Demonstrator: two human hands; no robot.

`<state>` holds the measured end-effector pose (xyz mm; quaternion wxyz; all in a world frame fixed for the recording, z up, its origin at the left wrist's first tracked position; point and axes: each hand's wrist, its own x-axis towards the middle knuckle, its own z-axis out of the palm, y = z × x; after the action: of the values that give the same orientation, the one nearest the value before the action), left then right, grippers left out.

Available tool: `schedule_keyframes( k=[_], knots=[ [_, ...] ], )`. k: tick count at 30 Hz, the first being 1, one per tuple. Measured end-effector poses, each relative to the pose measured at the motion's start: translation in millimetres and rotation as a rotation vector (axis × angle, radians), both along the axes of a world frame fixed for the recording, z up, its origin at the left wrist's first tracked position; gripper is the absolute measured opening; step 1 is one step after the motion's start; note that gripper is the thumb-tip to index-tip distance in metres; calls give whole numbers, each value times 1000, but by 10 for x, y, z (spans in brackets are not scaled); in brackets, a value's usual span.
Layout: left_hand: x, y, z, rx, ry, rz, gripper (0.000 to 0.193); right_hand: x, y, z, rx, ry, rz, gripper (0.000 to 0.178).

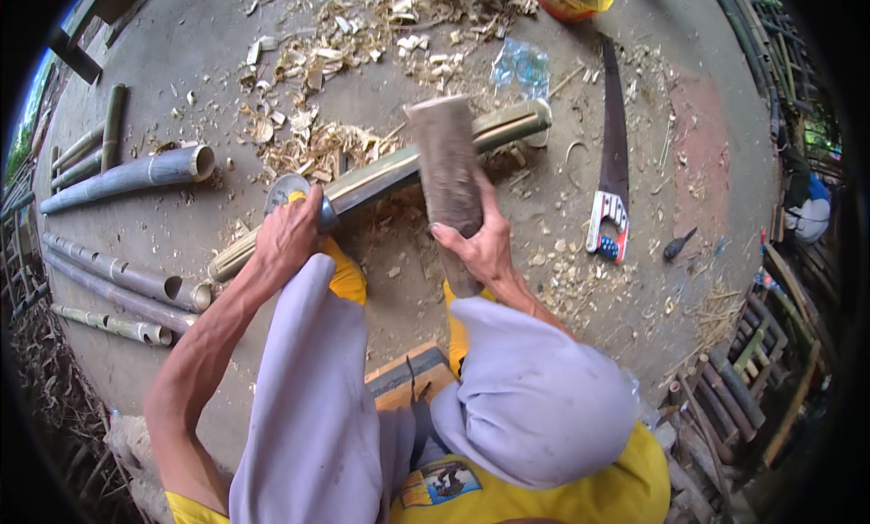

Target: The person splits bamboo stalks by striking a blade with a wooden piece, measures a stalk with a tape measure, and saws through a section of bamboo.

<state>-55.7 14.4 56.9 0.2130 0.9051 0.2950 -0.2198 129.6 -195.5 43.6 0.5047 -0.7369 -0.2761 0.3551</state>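
Knees in pale grey trousers [507,388], then two hands at a bamboo pole on the concrete floor [707,144]

Left hand [288,237] has its fingers [313,207] wrapped tight round a blade handle [292,191] lying on the pole; right hand [480,243] is clenched on a thick wooden billet [447,166] held upright above the green bamboo pole [408,166], which runs slantwise across the floor in front of the knees; shavings [317,89] lie beyond it, a handsaw [613,175] to the right, cut bamboo lengths [127,175] to the left

L hand [288,237]: grip closed, arm extended fwd | R hand [480,243]: grip closed, wrist raised, elbow bent
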Motion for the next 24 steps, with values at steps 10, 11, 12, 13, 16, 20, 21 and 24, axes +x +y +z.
schedule_keyframes(
  k=[10, 11, 12, 13, 16, 20, 21, 24],
  knots=[
    [-123, -134, -8, -36, 33, 63, 41, 76, -338, -41, -65, -29, -100, 90],
    [-37, -206, 219, -74, -15, 40, 41, 67, -493, -86, -57, -51, -194, 89],
    [92, -274, 452, -128, -62, 4, 40, 32, -689, -148, -64, -75, -301, 88],
    [152, -315, 495, -178, -38, -3, 39, 18, -917, -222, -198, -187, -338, 89],
    [278, -399, 766, -281, 22, 28, 37, -8, -1342, -359, -488, -359, -338, 89],
    [664, -634, 1244, -425, 96, 89, 37, -174, -1568, -646, -734, -718, -216, 91],
    [766, -648, 1315, -454, 132, 121, 37, -161, -1530, -647, -666, -747, -225, 92],
    [807, -645, 1201, -490, 84, 99, 39, -159, -1612, -568, -765, -753, -254, 92]
  ],
)
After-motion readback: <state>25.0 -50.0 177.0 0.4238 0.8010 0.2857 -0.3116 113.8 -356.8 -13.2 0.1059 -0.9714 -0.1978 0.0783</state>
